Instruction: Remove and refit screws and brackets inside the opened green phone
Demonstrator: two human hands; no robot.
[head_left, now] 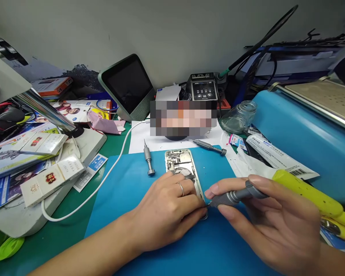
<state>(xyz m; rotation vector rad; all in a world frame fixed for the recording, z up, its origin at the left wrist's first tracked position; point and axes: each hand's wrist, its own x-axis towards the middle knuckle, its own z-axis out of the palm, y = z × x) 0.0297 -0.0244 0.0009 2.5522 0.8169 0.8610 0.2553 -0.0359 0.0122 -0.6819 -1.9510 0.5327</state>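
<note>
An opened smartphone (186,158) with its inner parts bare lies on the blue mat (120,191). My left hand (169,205) rests over its lower half, fingers bent around it and holding it down; that part of the phone is mostly hidden. In my right hand (278,218) is a grey precision screwdriver (232,197), gripped between thumb and fingers. The driver is nearly level, its tip at the phone's lower right edge beside my left fingertips. Two more screwdrivers lie beyond: one (148,158) left of the phone, another (208,146) to its upper right.
A white cable (115,168) curves across the left side near cigarette packs (51,180). At the back stand a smart display (128,88) and a soldering station (204,90). A glass jar (238,117), a white packet (281,155) and a yellow-green tool handle (310,193) lie right.
</note>
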